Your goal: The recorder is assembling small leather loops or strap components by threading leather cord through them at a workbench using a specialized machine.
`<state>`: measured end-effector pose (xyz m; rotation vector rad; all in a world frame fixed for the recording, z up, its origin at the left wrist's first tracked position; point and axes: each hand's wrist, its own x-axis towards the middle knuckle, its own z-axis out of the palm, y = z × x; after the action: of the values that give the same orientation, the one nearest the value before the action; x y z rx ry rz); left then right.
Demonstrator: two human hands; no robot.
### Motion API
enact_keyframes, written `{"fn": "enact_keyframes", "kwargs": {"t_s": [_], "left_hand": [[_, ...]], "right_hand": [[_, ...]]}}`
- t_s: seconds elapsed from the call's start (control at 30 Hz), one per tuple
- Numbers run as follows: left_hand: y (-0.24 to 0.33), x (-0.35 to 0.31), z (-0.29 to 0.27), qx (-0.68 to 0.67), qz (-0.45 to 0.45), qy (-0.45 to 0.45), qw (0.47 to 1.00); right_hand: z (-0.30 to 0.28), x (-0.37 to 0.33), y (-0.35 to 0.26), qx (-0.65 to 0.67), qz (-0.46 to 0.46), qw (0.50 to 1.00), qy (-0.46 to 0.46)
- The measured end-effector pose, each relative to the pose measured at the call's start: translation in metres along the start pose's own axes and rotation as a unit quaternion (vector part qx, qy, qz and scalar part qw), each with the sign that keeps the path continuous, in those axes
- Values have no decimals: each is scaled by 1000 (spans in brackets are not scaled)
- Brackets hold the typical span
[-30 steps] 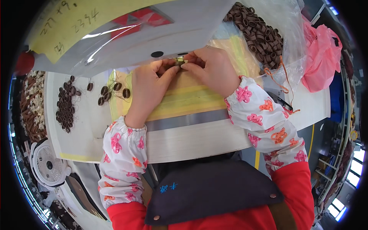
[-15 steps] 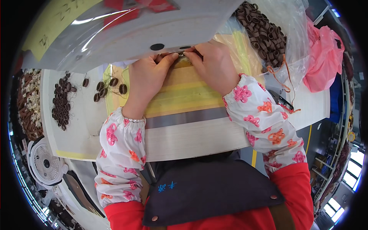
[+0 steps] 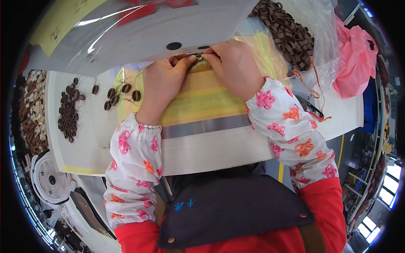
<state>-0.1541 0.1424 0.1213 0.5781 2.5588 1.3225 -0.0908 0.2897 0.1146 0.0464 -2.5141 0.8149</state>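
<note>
Both hands meet beneath the pale grey body of what looks like a sewing machine (image 3: 152,40). With thumb and fingers pinched, my left hand (image 3: 165,82) comes in from the left. My right hand (image 3: 237,67) is pinched in the same way, its fingertips close to the left ones. Whatever they grip is small and mostly hidden by the fingers, near a shiny metal part (image 3: 200,56). Left of my left hand lie a few small dark brown loops (image 3: 114,97) with loose threads. Yellow tape strips (image 3: 202,99) cover the work surface under my hands.
A larger pile of brown loops (image 3: 68,114) lies further left. At the back right, more loops (image 3: 291,36) fill a clear plastic bag (image 3: 325,31), beside a pink bag (image 3: 356,61). Black-handled snips (image 3: 310,109) and an orange cord (image 3: 313,76) lie near my right sleeve. A white fan (image 3: 50,179) stands lower left.
The view has shifted slightly, so the machine body sits a little differently in it. My hands keep their pinch at the same spot, fingertips barely moved.
</note>
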Motion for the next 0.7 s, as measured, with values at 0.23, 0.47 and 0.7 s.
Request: {"fn": "enact_keyframes", "kwargs": {"t_s": [0.23, 0.47, 0.7], "left_hand": [[-4, 3, 3, -9, -9, 4, 1000], [0, 1, 2, -18, -2, 4, 1000], [-9, 1, 4, -17, -11, 10, 1000]], "right_hand": [[0, 3, 1, -29, -1, 999, -19], [-2, 5, 0, -13, 23, 1000, -13], [1, 5, 2, -8, 6, 1000, -18]]}}
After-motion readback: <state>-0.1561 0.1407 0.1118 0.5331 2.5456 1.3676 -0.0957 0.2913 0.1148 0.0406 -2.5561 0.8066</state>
